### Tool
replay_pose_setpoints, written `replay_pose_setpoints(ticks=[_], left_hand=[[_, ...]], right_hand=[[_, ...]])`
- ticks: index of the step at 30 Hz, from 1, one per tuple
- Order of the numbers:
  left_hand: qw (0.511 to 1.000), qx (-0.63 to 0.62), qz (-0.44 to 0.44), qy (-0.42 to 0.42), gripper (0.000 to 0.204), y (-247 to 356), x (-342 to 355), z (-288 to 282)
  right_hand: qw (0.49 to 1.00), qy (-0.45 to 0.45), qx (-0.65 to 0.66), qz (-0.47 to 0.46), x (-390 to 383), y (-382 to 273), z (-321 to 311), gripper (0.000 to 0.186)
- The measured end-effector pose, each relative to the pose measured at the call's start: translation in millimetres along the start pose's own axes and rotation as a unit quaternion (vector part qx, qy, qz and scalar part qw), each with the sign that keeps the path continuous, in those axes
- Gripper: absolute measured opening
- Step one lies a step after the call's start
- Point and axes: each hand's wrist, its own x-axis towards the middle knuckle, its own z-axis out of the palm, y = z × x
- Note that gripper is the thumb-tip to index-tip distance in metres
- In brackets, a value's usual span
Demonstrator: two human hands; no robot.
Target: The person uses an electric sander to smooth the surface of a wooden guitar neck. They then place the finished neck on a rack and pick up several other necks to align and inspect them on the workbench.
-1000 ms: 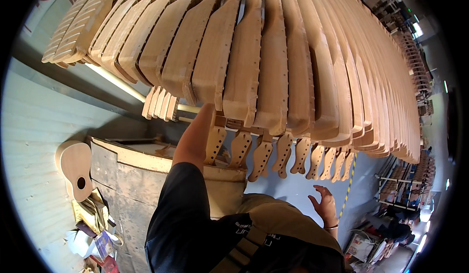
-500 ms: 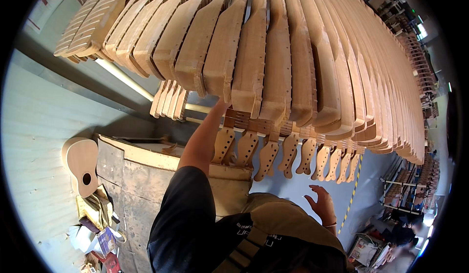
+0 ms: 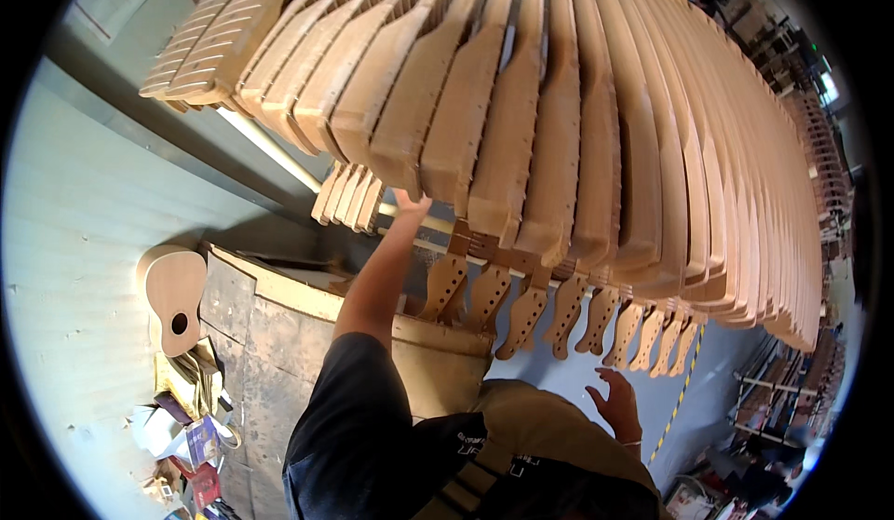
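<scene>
A long, tightly packed row of pale wooden guitar necks (image 3: 549, 185) fills the upper view, their thick block ends toward me. My left hand (image 3: 411, 203) reaches up to the underside of these ends, left of the middle. Its fingers are mostly hidden behind the wood, so whether it grips a neck cannot be seen. Lower down hangs my right hand (image 3: 616, 404), empty, with fingers apart and slightly curled. Just above it is a second row of necks, their headstocks (image 3: 565, 310) drilled with peg holes and pointing down.
A wooden box-like bench (image 3: 279, 334) stands at left below my arm. An unfinished guitar body (image 3: 174, 298) leans by the pale wall, above a pile of papers and boxes (image 3: 191, 427). Light rails (image 3: 279, 157) run under the necks. A yellow-black floor stripe (image 3: 678, 394) lies at right.
The view has shifted, so the necks and bench sit further right and lower. More of my left hand shows below the block ends. My right hand stays low and empty.
</scene>
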Motion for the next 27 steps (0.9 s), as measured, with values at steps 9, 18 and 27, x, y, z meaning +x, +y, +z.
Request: replay_pose_setpoints(ticks=[9, 18, 27], left_hand=[[0.916, 0.386, -0.108, -0.011, 0.055, -74, 45, 3], [0.92, 0.328, -0.187, -0.107, 0.081, -61, 80, 9], [0.977, 0.039, -0.188, -0.093, 0.091, -2, 84, 10]], right_hand=[[0.999, -0.049, 0.004, 0.024, 11, 12, 7, 0.045], [0.995, -0.093, 0.002, 0.037, 39, 7, 7, 0.049], [0.993, -0.114, -0.001, 0.019, 47, 46, 26, 0.051]])
